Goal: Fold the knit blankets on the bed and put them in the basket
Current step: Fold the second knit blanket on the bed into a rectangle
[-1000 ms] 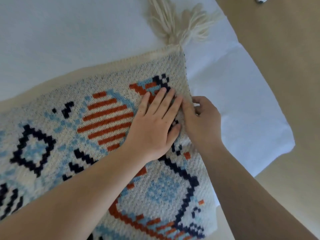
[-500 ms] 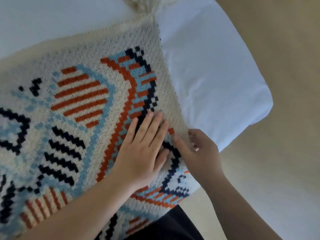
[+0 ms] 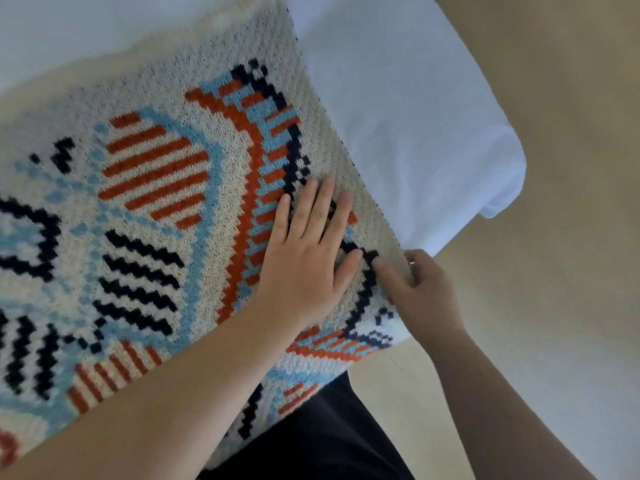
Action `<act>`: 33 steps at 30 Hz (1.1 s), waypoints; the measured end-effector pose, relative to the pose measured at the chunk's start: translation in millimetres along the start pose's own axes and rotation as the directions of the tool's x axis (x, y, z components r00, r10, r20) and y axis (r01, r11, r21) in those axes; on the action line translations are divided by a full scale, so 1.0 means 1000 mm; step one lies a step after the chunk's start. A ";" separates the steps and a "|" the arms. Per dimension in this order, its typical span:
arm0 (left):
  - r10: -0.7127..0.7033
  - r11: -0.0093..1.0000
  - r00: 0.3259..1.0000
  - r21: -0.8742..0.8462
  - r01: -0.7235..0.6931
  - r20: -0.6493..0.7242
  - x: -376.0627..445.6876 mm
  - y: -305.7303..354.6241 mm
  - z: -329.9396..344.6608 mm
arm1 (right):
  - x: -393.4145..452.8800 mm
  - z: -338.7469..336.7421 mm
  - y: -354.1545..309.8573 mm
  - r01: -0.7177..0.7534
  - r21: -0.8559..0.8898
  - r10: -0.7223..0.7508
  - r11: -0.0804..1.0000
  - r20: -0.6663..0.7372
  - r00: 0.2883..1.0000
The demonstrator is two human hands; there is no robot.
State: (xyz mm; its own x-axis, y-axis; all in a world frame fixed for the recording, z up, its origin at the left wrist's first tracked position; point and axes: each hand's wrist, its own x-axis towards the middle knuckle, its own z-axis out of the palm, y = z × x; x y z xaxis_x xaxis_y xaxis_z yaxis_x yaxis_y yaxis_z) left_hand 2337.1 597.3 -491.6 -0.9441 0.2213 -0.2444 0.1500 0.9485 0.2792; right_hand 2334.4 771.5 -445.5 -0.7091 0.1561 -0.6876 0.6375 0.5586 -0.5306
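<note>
**2 hands work the folded edge of a knit blanket at the bed's corner**

Nearest the camera, dark clothing shows below the forearms, against the near edge of the bed. The knit blanket, cream with orange, navy and light-blue patterns, lies spread over the bed's white sheet and hangs a little over that near edge.

The left hand lies palm-down on the blanket close to its right-hand edge, fingers straight and slightly spread, pressing the knit flat. Just beside it, the right hand takes that blanket edge near the bed's near corner: its thumb lies on top of the knit and its fingers curl under the edge, pinching it. A ring shows on 1 finger.

Farther off, bare white sheet runs along the blanket's right edge to the bed's rounded corner. Beyond the bed lies tan floor.
</note>
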 end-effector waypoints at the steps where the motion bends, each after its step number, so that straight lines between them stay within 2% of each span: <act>1: 0.006 1.000 1.000 -0.007 -0.006 -0.013 -0.002 -0.001 -0.001 | -0.005 0.004 0.007 -0.048 0.112 0.039 0.993 0.079 0.996; 3: 0.024 1.000 0.999 -0.014 -0.025 -0.030 -0.009 -0.004 -0.002 | -0.011 0.006 0.026 -0.138 0.214 0.104 0.967 0.165 0.981; 5: 0.048 0.999 0.999 -0.001 -0.048 -0.022 -0.019 -0.005 -0.001 | -0.009 -0.002 0.039 -0.157 0.175 0.142 0.972 0.099 0.985; 7: 0.081 0.997 0.997 0.020 -0.081 -0.001 -0.030 -0.008 0.002 | 0.000 -0.014 0.046 -0.105 0.021 0.107 0.994 -0.108 0.988; 9: 0.110 0.993 0.994 0.037 -0.111 0.017 -0.043 -0.013 0.006 | 0.008 -0.025 0.044 -0.048 -0.094 0.021 0.994 -0.271 0.962; 11: 0.125 0.991 0.992 0.052 -0.126 0.026 -0.057 -0.018 0.010 | 0.010 -0.027 0.040 -0.030 -0.156 -0.019 0.987 -0.301 0.954; 14: 0.120 0.991 0.992 0.051 -0.122 0.033 -0.087 -0.027 0.012 | 0.005 -0.008 0.042 -0.073 -0.326 -0.015 0.942 -0.259 0.966; 16: 0.083 0.995 0.996 0.045 -0.085 0.036 -0.116 -0.041 0.012 | -0.008 0.016 0.043 0.042 -0.422 -0.189 0.906 -0.314 0.930; 18: -0.024 0.999 0.999 0.022 0.023 0.033 -0.152 -0.063 0.010 | -0.028 0.049 0.033 0.261 -0.553 -0.484 0.791 -0.303 0.821; 19: -0.100 0.995 0.994 0.018 0.099 0.037 -0.171 -0.077 0.008 | -0.037 0.066 0.025 0.384 -0.616 -0.624 0.688 -0.232 0.746; 21: -0.267 0.964 0.962 0.032 0.266 0.048 -0.210 -0.106 0.004 | -0.058 0.108 0.000 0.607 -0.624 -0.770 0.492 0.014 0.638; 24: -0.442 0.897 0.897 0.008 0.442 0.026 -0.270 -0.145 0.001 | -0.085 0.184 -0.029 0.810 -0.546 -0.772 0.214 0.414 0.483; 26: -0.523 0.852 0.852 -0.036 0.523 0.000 -0.307 -0.163 0.001 | -0.105 0.232 -0.039 0.879 -0.470 -0.704 0.080 0.598 0.384; 28: -0.602 0.797 0.798 -0.086 0.597 -0.036 -0.344 -0.179 0.005 | -0.125 0.274 -0.044 0.906 -0.423 -0.653 -0.016 0.691 0.311; 30: -0.687 0.725 0.724 -0.112 0.680 -0.056 -0.386 -0.195 0.012 | -0.143 0.310 -0.047 0.905 -0.416 -0.616 -0.085 0.736 0.280; 33: -0.825 0.561 0.564 -0.171 0.810 -0.037 -0.456 -0.211 0.025 | -0.174 0.363 -0.050 0.899 -0.381 -0.552 -0.215 0.807 0.210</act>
State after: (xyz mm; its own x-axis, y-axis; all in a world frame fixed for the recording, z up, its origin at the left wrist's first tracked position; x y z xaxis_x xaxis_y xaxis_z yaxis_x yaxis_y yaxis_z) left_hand 2743.8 302.2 -462.5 -0.6672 -0.6660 -0.3337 -0.7303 0.6730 0.1172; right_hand 2535.4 421.0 -478.7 -0.2580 -0.9329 -0.2511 -0.8894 0.3308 -0.3153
